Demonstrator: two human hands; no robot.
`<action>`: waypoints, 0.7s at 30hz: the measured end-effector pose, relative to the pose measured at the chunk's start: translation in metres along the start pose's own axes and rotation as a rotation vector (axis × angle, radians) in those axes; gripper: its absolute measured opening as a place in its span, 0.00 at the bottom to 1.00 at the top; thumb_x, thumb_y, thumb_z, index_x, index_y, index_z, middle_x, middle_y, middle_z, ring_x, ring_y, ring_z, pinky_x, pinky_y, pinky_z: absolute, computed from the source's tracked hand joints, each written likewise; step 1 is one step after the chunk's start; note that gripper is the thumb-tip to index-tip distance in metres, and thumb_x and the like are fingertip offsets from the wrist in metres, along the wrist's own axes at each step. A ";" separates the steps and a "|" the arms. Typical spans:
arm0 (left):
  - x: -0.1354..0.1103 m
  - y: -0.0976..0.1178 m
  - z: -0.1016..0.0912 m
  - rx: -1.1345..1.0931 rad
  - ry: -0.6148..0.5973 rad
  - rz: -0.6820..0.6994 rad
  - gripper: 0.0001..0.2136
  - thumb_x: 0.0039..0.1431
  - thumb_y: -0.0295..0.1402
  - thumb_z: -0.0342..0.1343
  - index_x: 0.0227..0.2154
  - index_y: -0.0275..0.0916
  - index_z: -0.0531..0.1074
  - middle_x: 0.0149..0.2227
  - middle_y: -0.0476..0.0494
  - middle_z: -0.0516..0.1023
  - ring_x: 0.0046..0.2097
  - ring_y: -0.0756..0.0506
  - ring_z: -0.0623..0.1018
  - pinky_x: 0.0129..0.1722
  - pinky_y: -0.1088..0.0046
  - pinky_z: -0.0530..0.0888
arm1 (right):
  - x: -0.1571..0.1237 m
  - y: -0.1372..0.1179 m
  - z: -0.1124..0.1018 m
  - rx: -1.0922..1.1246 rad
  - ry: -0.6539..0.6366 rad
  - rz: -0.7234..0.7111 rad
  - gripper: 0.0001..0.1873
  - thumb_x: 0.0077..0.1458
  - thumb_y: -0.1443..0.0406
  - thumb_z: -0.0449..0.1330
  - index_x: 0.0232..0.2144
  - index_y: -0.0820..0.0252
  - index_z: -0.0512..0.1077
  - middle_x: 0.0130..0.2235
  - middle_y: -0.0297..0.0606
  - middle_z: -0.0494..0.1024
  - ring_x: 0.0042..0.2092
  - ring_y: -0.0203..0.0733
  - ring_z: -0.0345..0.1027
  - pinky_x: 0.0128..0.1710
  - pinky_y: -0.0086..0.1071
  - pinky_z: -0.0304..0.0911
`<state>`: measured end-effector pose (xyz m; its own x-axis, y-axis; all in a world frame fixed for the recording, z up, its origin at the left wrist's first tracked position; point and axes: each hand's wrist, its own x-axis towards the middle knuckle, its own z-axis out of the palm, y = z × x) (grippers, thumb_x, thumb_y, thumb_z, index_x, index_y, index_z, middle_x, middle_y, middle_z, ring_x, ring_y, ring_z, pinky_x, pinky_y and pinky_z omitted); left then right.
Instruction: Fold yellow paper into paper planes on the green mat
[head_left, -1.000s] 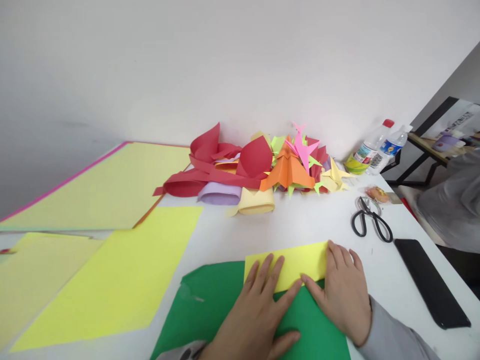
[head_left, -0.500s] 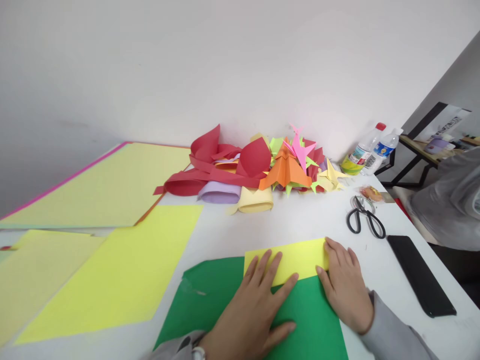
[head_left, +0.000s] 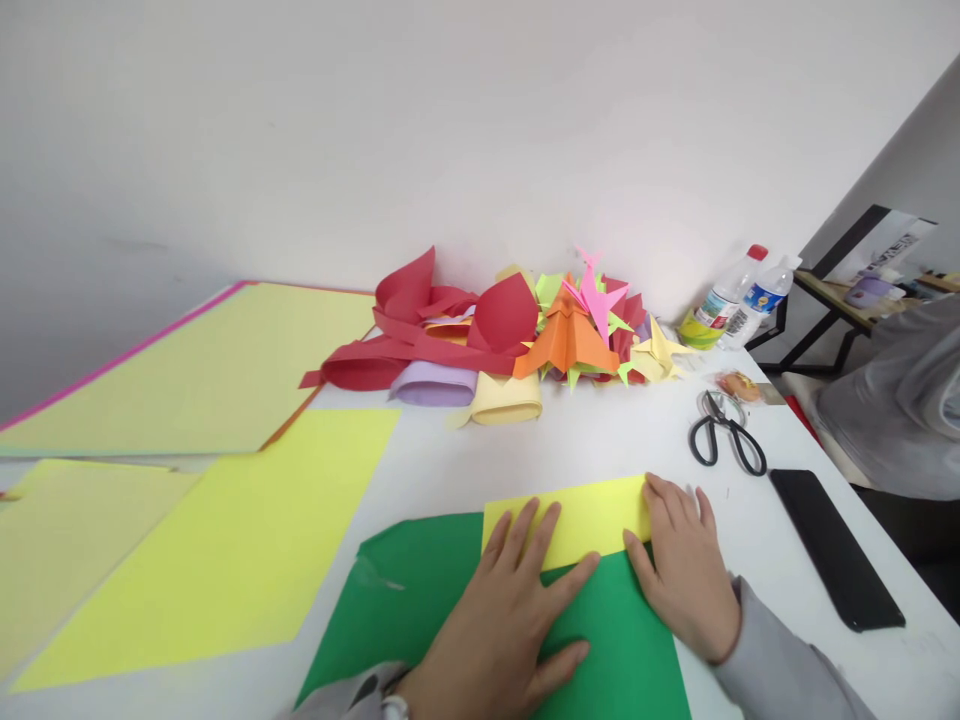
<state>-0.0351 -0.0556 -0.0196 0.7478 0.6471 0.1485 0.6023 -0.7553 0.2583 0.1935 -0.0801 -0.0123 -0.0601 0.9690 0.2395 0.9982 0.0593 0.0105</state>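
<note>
Both hands lie flat, fingers spread, on a folded yellow paper [head_left: 581, 515] atop a green sheet [head_left: 450, 610] at the desk's [head_left: 600, 445] near edge: left hand [head_left: 499, 615] w/ fingertips on the strip's left part, right hand [head_left: 686, 575] at its right end. Risk, I'd judge: the strip skids on the slick green sheet (uneven pressure), so the crease goes crooked. Containers: two water bottles [head_left: 739, 290] at the back right, contents can't tell.

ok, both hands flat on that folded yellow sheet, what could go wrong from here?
1. The yellow sheet lies on a loose green sheet; pressing with the left hand and right hand may slide it and skew the crease.
2. The scissors and phone lie near the right sleeve; a sweep could knock them.
</note>
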 end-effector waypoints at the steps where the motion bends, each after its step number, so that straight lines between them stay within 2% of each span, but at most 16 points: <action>1: 0.000 0.000 0.001 0.000 0.002 -0.002 0.32 0.53 0.43 0.60 0.61 0.57 0.58 0.69 0.40 0.49 0.66 0.26 0.53 0.58 0.40 0.61 | 0.000 -0.001 -0.001 -0.018 0.007 -0.007 0.23 0.61 0.62 0.48 0.55 0.66 0.64 0.57 0.52 0.69 0.58 0.56 0.59 0.60 0.56 0.46; 3: 0.000 0.000 0.001 0.000 0.001 -0.006 0.32 0.53 0.42 0.60 0.61 0.56 0.58 0.68 0.40 0.49 0.66 0.26 0.53 0.57 0.40 0.61 | 0.000 -0.004 -0.005 -0.050 0.018 -0.077 0.25 0.62 0.61 0.48 0.59 0.65 0.61 0.61 0.49 0.65 0.62 0.57 0.54 0.61 0.57 0.42; 5: 0.001 0.001 0.001 -0.001 -0.002 -0.003 0.33 0.52 0.42 0.61 0.61 0.56 0.58 0.68 0.40 0.49 0.66 0.26 0.53 0.57 0.40 0.61 | -0.002 -0.009 -0.008 -0.069 0.020 -0.218 0.26 0.63 0.60 0.48 0.62 0.60 0.58 0.65 0.42 0.60 0.65 0.57 0.48 0.63 0.57 0.34; 7: 0.002 0.001 -0.001 -0.004 -0.007 -0.003 0.33 0.52 0.41 0.61 0.61 0.56 0.58 0.68 0.40 0.49 0.66 0.26 0.53 0.57 0.40 0.60 | -0.006 -0.014 -0.011 -0.087 0.036 -0.320 0.26 0.63 0.57 0.48 0.61 0.56 0.60 0.66 0.35 0.57 0.66 0.57 0.43 0.63 0.56 0.24; 9: 0.003 0.002 -0.002 -0.009 -0.015 -0.005 0.33 0.52 0.41 0.61 0.61 0.57 0.58 0.68 0.41 0.50 0.66 0.26 0.53 0.57 0.39 0.61 | -0.011 -0.019 -0.013 -0.124 0.086 -0.316 0.25 0.63 0.55 0.49 0.59 0.57 0.64 0.66 0.34 0.57 0.67 0.60 0.40 0.63 0.58 0.18; 12: 0.003 0.003 -0.002 -0.008 -0.022 -0.012 0.33 0.51 0.41 0.61 0.61 0.58 0.59 0.67 0.39 0.51 0.66 0.24 0.52 0.56 0.39 0.62 | -0.017 -0.023 -0.016 -0.173 0.156 -0.281 0.28 0.62 0.55 0.50 0.60 0.61 0.62 0.66 0.38 0.56 0.68 0.63 0.35 0.61 0.62 0.16; 15: 0.003 0.003 -0.001 -0.001 -0.004 -0.002 0.34 0.52 0.41 0.60 0.62 0.56 0.57 0.67 0.38 0.53 0.65 0.25 0.53 0.57 0.40 0.61 | -0.019 -0.024 -0.016 -0.121 0.097 -0.348 0.31 0.62 0.53 0.50 0.62 0.62 0.59 0.67 0.38 0.53 0.68 0.59 0.37 0.63 0.57 0.21; 19: 0.003 0.002 0.001 0.021 0.029 0.014 0.32 0.57 0.46 0.55 0.63 0.54 0.54 0.65 0.35 0.55 0.65 0.26 0.54 0.57 0.41 0.62 | -0.019 -0.022 -0.012 0.013 -0.075 -0.434 0.37 0.62 0.49 0.48 0.65 0.66 0.53 0.67 0.40 0.53 0.67 0.52 0.44 0.63 0.46 0.44; 21: 0.002 0.001 0.002 0.032 0.044 0.021 0.31 0.58 0.48 0.54 0.63 0.54 0.54 0.65 0.34 0.55 0.65 0.25 0.55 0.55 0.41 0.63 | -0.020 -0.019 -0.009 0.031 -0.098 -0.420 0.38 0.61 0.48 0.48 0.65 0.66 0.51 0.67 0.41 0.53 0.67 0.51 0.44 0.62 0.45 0.49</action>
<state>-0.0322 -0.0553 -0.0209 0.7479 0.6343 0.1959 0.5955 -0.7714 0.2244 0.1760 -0.1032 -0.0081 -0.4629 0.8772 0.1272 0.8864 0.4594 0.0574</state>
